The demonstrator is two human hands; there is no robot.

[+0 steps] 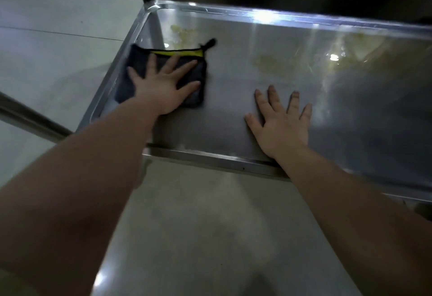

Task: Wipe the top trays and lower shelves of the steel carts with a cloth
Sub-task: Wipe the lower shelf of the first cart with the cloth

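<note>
A shallow steel tray (233, 162) fills the upper right of the view, its rim raised all round. A folded dark cloth (196, 73) with a yellow edge and a black loop lies in the tray's left part. My left hand (163, 85) presses flat on the cloth, fingers spread. Flat on the bare steel to the right rests my right hand (280, 123), fingers apart, holding nothing. Yellowish smears (271, 62) show on the tray beyond both hands, one patch just past the cloth (180, 30).
A second steel surface (210, 237) lies below the tray, nearer me. Pale floor tiles (58, 45) spread to the left, crossed by a steel bar (30, 118). A dark wall stands behind the tray's far rim (292, 15).
</note>
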